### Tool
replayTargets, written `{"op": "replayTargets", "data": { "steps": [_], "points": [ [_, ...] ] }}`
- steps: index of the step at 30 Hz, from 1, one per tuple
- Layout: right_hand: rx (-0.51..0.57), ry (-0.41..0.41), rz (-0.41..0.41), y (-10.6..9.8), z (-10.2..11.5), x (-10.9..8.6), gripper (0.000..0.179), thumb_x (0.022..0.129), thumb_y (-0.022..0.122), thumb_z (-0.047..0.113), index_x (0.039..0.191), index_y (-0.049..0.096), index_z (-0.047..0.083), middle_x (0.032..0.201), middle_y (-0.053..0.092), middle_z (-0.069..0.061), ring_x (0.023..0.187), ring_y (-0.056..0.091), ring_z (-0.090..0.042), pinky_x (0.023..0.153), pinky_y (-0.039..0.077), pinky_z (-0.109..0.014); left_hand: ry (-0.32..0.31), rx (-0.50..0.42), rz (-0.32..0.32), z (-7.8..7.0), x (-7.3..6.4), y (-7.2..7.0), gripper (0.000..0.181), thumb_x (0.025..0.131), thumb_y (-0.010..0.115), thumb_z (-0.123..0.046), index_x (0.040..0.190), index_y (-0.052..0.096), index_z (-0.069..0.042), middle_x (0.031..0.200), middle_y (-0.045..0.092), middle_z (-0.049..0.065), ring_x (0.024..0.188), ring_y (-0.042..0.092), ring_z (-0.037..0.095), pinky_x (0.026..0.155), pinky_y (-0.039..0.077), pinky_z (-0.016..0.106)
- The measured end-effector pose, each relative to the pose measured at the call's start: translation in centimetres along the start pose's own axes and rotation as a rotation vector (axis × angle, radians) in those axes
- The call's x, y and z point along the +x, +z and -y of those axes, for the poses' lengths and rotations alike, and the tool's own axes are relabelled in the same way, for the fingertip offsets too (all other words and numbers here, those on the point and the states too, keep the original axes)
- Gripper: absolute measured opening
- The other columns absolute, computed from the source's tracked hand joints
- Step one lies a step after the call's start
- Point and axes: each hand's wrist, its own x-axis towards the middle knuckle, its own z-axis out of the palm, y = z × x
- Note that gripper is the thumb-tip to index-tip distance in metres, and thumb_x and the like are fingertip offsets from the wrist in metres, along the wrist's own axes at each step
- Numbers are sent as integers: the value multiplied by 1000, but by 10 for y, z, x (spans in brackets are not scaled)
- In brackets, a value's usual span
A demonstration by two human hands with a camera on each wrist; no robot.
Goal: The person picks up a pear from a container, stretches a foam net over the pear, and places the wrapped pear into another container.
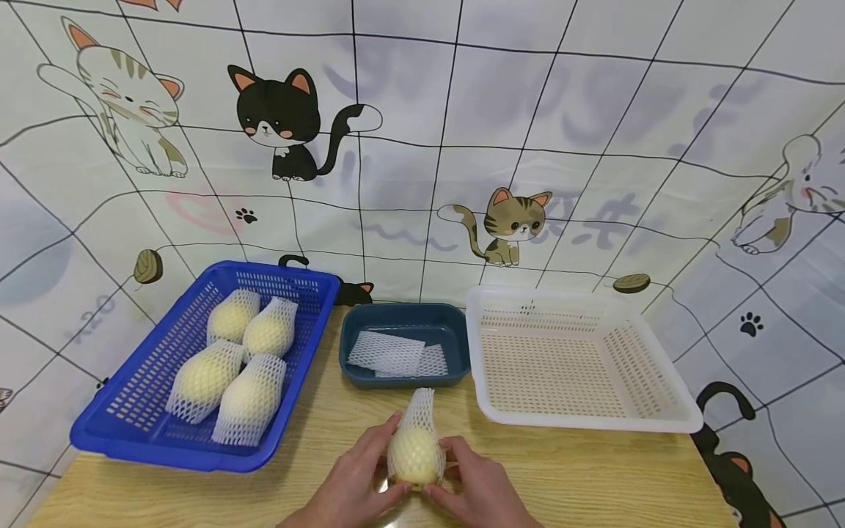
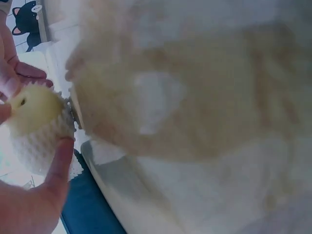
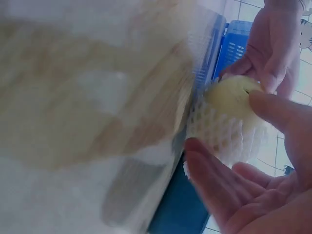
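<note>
A pale yellow pear in a white foam net is at the table's front, its net tail pointing toward the small dark teal basin. My left hand grips its left side, thumb low and fingers along the net. On the other side my right hand holds it with thumb and fingers. The wrist views show the pear's bare end with a dark stem spot outside the net's edge, and a right thumb pressing beside it.
A blue basket at left holds several netted pears. Behind my hands, the teal basin contains flat foam nets. A white basket stands at right on the wooden table. A cat-printed sheet hangs behind.
</note>
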Motion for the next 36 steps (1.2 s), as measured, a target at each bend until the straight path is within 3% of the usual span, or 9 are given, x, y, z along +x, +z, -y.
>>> {"op": "replayTargets", "data": {
  "steps": [3,6,10,14,19,23,28,36],
  "points": [
    [-124,10,-1,0,0,1,72,84,82,54,130,54,7,113,67,-4,95,67,-15,74,57,-33,-72,13,93,0,3,-2,100,84,85,-45,162,31,-11,139,52,7,105,61,16,85,56,34],
    [-164,-7,2,1,0,1,93,83,80,59,146,45,1,134,59,-11,115,63,-25,88,57,-44,-106,5,170,1,5,-2,110,82,85,-52,165,23,-16,148,45,9,121,57,24,96,54,42],
    [-99,-37,71,2,-1,4,111,84,78,63,164,23,7,161,38,-14,142,45,-33,108,46,-53,-88,-35,212,3,6,-2,118,81,86,-51,167,12,-16,163,32,13,140,45,31,108,47,47],
    [-19,-57,162,1,-3,8,114,85,76,64,168,12,17,169,24,-11,150,35,-30,114,40,-50,-77,-112,235,6,6,-4,121,83,87,-41,168,4,-20,169,22,10,148,34,31,115,39,45],
    [68,-102,205,1,-9,14,115,85,80,58,168,7,26,170,22,-3,150,34,-24,116,39,-43,-46,-171,263,9,7,-7,121,84,88,-31,168,1,-24,170,20,7,149,33,30,117,36,42],
    [126,-119,225,2,-12,18,111,86,79,56,168,8,30,168,29,-1,145,41,-19,114,41,-37,-30,-174,285,10,8,-8,114,87,85,-26,168,5,-26,170,21,8,148,35,29,115,39,39],
    [139,-158,224,2,-11,18,100,92,73,54,168,14,24,165,36,-6,141,47,-21,111,44,-36,-15,-120,280,9,8,-10,99,91,81,-26,167,18,-30,167,28,15,142,44,33,106,47,42],
    [126,-222,104,3,-7,7,83,101,63,47,165,25,12,160,42,-14,135,54,-24,102,52,-35,-6,-40,155,4,2,-10,80,94,76,-42,162,35,-32,160,40,21,132,54,38,100,53,48]
  ]
}}
